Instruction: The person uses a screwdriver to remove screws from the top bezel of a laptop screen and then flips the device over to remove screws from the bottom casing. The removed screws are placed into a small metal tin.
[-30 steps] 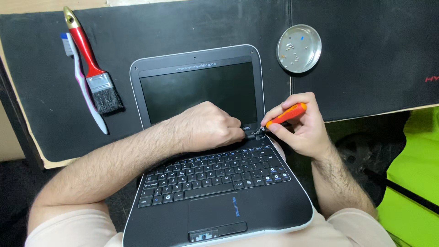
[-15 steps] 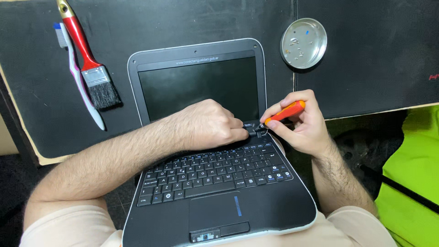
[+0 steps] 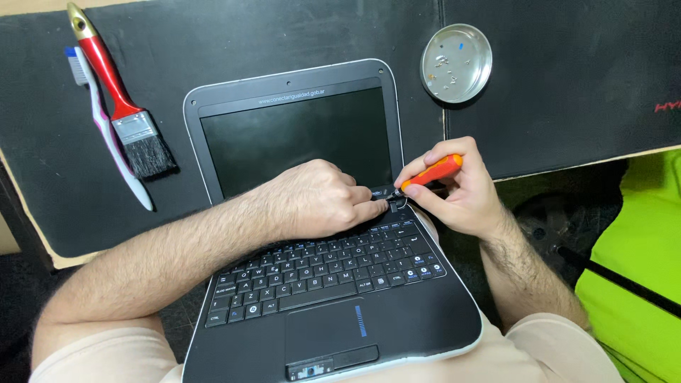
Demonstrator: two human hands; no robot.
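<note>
A small dark laptop (image 3: 298, 135) with a grey rim lies open on my lap, its screen off. My left hand (image 3: 316, 198) rests on the top right of the keyboard (image 3: 319, 273), fingertips pinched at the corner near the hinge. My right hand (image 3: 457, 191) grips a small orange-handled screwdriver (image 3: 433, 172), and the tip points down-left into that same corner, right by my left fingertips. Whatever sits under those fingertips is hidden.
A black mat (image 3: 284, 35) covers the desk behind the laptop. A red-handled paintbrush (image 3: 120, 106) and a toothbrush (image 3: 110, 142) lie at the left. A round metal dish (image 3: 455, 62) with tiny parts sits at the upper right. Something bright green (image 3: 638, 284) is at the right.
Both hands stay at the laptop's top right corner. The view has shifted slightly, so everything sits a little lower in the picture.
</note>
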